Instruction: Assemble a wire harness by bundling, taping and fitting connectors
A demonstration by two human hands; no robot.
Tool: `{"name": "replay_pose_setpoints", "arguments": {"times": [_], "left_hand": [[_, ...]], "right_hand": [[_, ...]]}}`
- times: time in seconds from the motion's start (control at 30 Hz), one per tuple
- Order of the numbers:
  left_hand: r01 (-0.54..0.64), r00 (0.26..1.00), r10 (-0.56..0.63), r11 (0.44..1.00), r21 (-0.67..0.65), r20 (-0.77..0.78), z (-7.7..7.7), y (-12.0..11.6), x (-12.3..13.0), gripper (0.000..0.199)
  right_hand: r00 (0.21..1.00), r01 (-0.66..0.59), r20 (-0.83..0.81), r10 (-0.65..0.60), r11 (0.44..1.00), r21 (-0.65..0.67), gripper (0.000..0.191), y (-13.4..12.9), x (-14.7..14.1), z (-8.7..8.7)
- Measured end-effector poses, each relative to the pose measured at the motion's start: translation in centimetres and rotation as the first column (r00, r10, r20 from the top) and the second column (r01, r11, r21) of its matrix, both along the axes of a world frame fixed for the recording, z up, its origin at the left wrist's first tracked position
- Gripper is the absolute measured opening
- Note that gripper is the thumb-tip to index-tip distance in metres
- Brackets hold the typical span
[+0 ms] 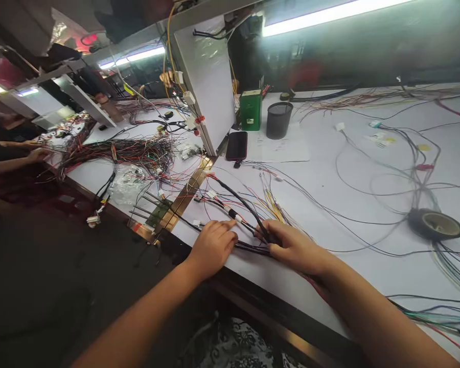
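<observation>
A wiring harness (239, 197) with black-sleeved branches lies along the front of the white worktable. My right hand (295, 246) is closed around it where the branches come together. My left hand (214, 245) rests near the table edge, its fingers curled over a lower black branch. Between the hands runs a branch with a white band (238, 218). Small white connectors (212, 194) end some of the branches to the upper left. Beyond my right hand, loose yellow wires (272, 199) fan out. My palms and the wire under my fingers are partly hidden.
A roll of black tape (435, 225) sits on wires at the right. Behind are a phone (236, 146), a green box (251, 110) and a mesh cup (279, 120). Left, a pronged fixture (157, 214) is at the edge; a big wire bundle (118, 151) lies near another person's hand (38, 155).
</observation>
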State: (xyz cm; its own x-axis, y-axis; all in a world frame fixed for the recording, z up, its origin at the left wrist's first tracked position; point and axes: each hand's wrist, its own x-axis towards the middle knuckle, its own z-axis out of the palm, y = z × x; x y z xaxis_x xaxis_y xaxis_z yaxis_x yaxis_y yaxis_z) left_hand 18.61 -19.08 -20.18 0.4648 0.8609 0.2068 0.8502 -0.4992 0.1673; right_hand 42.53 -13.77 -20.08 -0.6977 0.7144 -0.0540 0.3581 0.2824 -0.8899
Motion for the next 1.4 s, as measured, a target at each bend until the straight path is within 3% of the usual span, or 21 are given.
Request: {"name": "replay_pose_setpoints", "arguments": {"times": [0.13, 0.27, 0.43, 0.57, 0.67, 0.8, 0.93, 1.03, 1.13, 1.2, 1.23, 1.3, 1.37, 1.4], "left_hand": [[-0.014, 1.0, 0.014, 1.0, -0.023, -0.002, -0.2, 0.0, -0.3, 0.02], [-0.004, 0.999, 0.006, 0.997, -0.071, 0.034, -0.5, -0.1, -0.6, 0.023], [-0.017, 0.997, 0.032, 0.981, -0.192, 0.076, -0.5, 1.0, -1.5, 0.019], [0.096, 0.991, -0.08, 0.983, -0.158, 0.108, -0.3, 2.7, -3.5, 0.017], [0.171, 0.982, -0.161, 0.979, -0.11, 0.096, 0.0, 3.6, -5.2, 0.019], [0.147, 0.986, -0.142, 0.987, -0.058, 0.089, 0.5, 3.6, -6.8, 0.022], [0.111, 0.987, -0.109, 0.994, -0.014, 0.121, 1.0, 3.4, -6.9, 0.046], [0.235, 0.944, -0.209, 0.969, -0.074, 0.255, 1.7, 3.6, -6.1, 0.047], [0.324, 0.836, -0.158, 0.914, -0.242, 0.525, 2.9, 3.6, -4.9, 0.043], [0.363, 0.675, 0.058, 0.842, -0.399, 0.736, 3.9, 3.3, -4.2, 0.042], [0.403, 0.546, 0.203, 0.787, -0.467, 0.813, 4.3, 3.2, -3.8, 0.044], [0.484, 0.204, 0.501, 0.696, -0.531, 0.841, 4.8, 3.1, -3.4, 0.044], [0.482, -0.102, 0.711, 0.647, -0.591, 0.696, 4.7, 3.5, -3.3, 0.036], [0.446, -0.195, 0.774, 0.617, -0.649, 0.602, 4.5, 3.8, -3.3, 0.031]], "right_hand": [[0.993, 0.044, 0.101, -0.062, 0.985, 0.166, 0.005, -0.4, -0.9, -0.7], [0.98, 0.091, 0.165, -0.114, 0.986, 0.143, 0.007, -1.0, -1.2, -1.5], [0.997, -0.077, 0.039, 0.071, 0.985, 0.153, 0.011, -1.7, -0.4, -1.2], [0.975, -0.22, 0.015, 0.222, 0.954, 0.204, 0.029, -2.3, -0.3, -0.4], [0.954, -0.299, 0.035, 0.299, 0.925, 0.235, 0.029, -2.5, -0.6, -0.2], [0.947, -0.32, 0.05, 0.318, 0.913, 0.252, 0.031, -2.5, -0.7, -0.5], [0.961, -0.276, 0.065, 0.269, 0.923, 0.269, 0.03, -2.6, -0.8, -0.7], [0.959, -0.282, 0.064, 0.275, 0.915, 0.287, 0.026, -2.6, -1.1, -0.4], [0.961, -0.272, 0.044, 0.272, 0.912, 0.308, 0.029, -2.6, -1.2, -0.2], [0.966, -0.259, 0.064, 0.252, 0.91, 0.324, 0.029, -2.5, -1.2, -0.3], [0.967, -0.256, 0.078, 0.244, 0.909, 0.328, 0.028, -2.5, -1.1, -0.4], [0.965, -0.262, 0.106, 0.24, 0.907, 0.33, 0.027, -2.4, -1.1, -0.6], [0.964, -0.265, 0.126, 0.236, 0.906, 0.331, 0.026, -2.4, -1.1, -0.7], [0.963, -0.265, 0.131, 0.234, 0.905, 0.333, 0.025, -2.4, -1.2, -0.7]]}}
